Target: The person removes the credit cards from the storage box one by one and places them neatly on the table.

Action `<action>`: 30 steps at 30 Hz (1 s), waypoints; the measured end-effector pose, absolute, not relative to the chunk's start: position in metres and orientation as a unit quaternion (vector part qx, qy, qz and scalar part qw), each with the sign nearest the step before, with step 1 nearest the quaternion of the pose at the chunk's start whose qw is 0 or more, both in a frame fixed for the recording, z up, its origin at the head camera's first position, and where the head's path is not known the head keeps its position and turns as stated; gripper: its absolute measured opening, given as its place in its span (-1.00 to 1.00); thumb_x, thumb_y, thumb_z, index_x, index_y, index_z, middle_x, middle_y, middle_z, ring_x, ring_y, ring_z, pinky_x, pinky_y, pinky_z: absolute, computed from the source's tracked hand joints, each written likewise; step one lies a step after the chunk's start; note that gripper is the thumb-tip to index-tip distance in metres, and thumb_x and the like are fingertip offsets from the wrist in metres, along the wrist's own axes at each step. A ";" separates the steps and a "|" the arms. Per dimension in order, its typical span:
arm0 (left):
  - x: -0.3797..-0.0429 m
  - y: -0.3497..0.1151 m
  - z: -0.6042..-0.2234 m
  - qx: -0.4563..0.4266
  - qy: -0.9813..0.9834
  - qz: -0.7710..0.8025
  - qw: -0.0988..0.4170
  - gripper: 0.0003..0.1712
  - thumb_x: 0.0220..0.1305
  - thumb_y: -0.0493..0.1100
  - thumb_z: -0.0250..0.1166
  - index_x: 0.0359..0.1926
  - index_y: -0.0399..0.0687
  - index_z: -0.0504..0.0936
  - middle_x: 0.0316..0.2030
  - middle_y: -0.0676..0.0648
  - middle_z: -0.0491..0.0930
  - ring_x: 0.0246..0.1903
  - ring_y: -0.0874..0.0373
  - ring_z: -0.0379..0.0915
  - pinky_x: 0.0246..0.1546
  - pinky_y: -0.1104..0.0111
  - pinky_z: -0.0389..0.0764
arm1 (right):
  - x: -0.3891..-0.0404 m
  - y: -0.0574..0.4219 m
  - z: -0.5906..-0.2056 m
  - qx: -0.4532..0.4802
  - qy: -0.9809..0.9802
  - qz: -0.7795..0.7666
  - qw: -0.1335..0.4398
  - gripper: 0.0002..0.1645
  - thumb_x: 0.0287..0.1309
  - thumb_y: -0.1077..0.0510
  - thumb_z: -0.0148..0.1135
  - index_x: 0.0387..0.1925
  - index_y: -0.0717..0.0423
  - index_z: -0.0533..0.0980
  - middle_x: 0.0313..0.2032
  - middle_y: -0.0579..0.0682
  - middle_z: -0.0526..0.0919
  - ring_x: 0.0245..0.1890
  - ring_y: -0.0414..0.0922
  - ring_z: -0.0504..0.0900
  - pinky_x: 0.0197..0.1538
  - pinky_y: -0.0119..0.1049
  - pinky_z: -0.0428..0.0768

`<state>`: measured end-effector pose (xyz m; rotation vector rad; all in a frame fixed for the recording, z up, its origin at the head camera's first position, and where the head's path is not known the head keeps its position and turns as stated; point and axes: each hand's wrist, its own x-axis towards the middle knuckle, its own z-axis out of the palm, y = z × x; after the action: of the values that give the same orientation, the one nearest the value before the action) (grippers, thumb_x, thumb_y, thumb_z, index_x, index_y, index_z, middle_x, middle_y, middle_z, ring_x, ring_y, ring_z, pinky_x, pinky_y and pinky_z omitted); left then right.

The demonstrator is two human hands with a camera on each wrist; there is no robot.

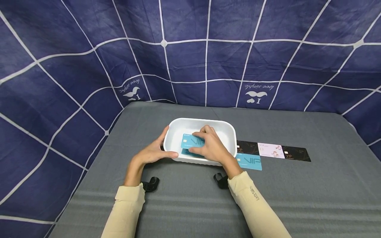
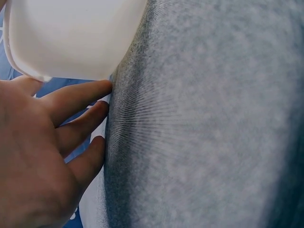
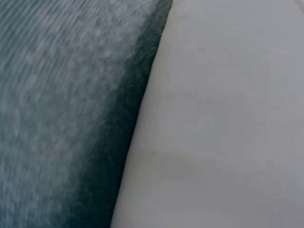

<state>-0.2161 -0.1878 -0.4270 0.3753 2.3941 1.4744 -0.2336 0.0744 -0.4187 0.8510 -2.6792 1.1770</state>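
Note:
A blue VIP card (image 1: 188,141) is pinched between the thumb and fingers of my right hand (image 1: 212,145), inside a white plastic bin (image 1: 227,132). Another blue card (image 1: 186,152) shows partly beneath it, in the bin. My left hand (image 1: 151,152) holds the bin's left end, thumb across the front-left rim and fingers along the outer side. The left wrist view shows this hand (image 2: 42,142) with its lower fingers spread beside the bin (image 2: 76,38). The right wrist view holds only the bin's pale wall (image 3: 213,118) and grey cloth; the right fingers are out of it.
Right of the bin lie a blue VIP card (image 1: 250,162), a black card (image 1: 248,147), a pink card (image 1: 271,150) and another black card (image 1: 296,153). Grey cloth (image 1: 184,205) covers the table. A blue curtain with white lines (image 1: 184,62) hangs behind.

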 end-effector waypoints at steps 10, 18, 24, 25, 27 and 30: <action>-0.215 -0.188 -0.428 0.123 0.841 0.505 0.148 0.40 0.03 0.03 0.55 0.58 0.13 -0.33 0.51 -0.20 -0.08 0.36 -0.10 0.04 0.30 -0.05 0.07 | -0.229 0.076 -0.419 0.297 -0.851 0.423 0.091 -0.29 -0.18 -0.03 0.62 0.03 0.22 0.64 -0.25 -0.06 0.35 -0.10 -0.08 0.32 -0.05 -0.21 0.37; -0.215 -0.186 -0.428 0.136 0.832 0.519 0.142 0.40 0.03 0.01 0.55 0.58 0.17 -0.34 0.49 -0.22 -0.02 0.29 -0.09 0.15 0.26 0.02 0.14 | -0.222 0.080 -0.410 0.321 -0.847 0.404 0.129 -0.31 -0.17 -0.03 0.62 0.02 0.21 0.65 -0.23 -0.06 0.35 -0.11 -0.08 0.32 -0.06 -0.20 0.37; -0.215 -0.186 -0.427 0.140 0.829 0.523 0.139 0.40 0.03 -0.02 0.55 0.58 0.18 -0.34 0.52 -0.14 -0.12 0.35 -0.04 0.03 0.32 0.03 0.05 | -0.212 0.091 -0.393 0.371 -0.846 0.353 0.149 -0.35 -0.12 -0.05 0.60 0.00 0.20 0.66 -0.23 -0.07 0.37 -0.13 -0.07 0.32 -0.03 -0.19 0.34; -0.215 -0.186 -0.427 0.138 0.829 0.524 0.139 0.40 0.03 -0.03 0.55 0.58 0.17 -0.34 0.52 -0.13 -0.14 0.36 -0.04 0.01 0.33 0.04 0.03 | -0.210 0.094 -0.390 0.377 -0.846 0.346 0.148 -0.36 -0.12 -0.05 0.60 -0.01 0.20 0.66 -0.23 -0.07 0.38 -0.13 -0.06 0.32 -0.02 -0.18 0.33; -0.215 -0.187 -0.427 0.135 0.830 0.523 0.140 0.41 0.02 -0.03 0.55 0.58 0.16 -0.34 0.52 -0.13 -0.13 0.37 -0.04 -0.01 0.33 0.02 0.01 | -0.206 0.101 -0.384 0.383 -0.849 0.335 0.142 -0.37 -0.11 -0.05 0.60 0.00 0.18 0.66 -0.23 -0.09 0.37 -0.11 -0.07 0.32 -0.01 -0.18 0.33; -0.214 -0.187 -0.428 0.135 0.831 0.521 0.140 0.41 0.02 -0.03 0.55 0.58 0.12 -0.34 0.52 -0.16 -0.15 0.38 -0.06 -0.03 0.34 -0.01 -0.01 | -0.198 0.112 -0.380 0.383 -0.859 0.314 0.127 -0.38 -0.09 -0.07 0.58 0.01 0.14 0.66 -0.22 -0.11 0.34 -0.10 -0.09 0.31 -0.04 -0.21 0.34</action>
<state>-0.2144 -0.1870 -0.4279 0.3893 2.3996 1.5062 -0.1983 0.1115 -0.3801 1.1138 -2.5013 0.9145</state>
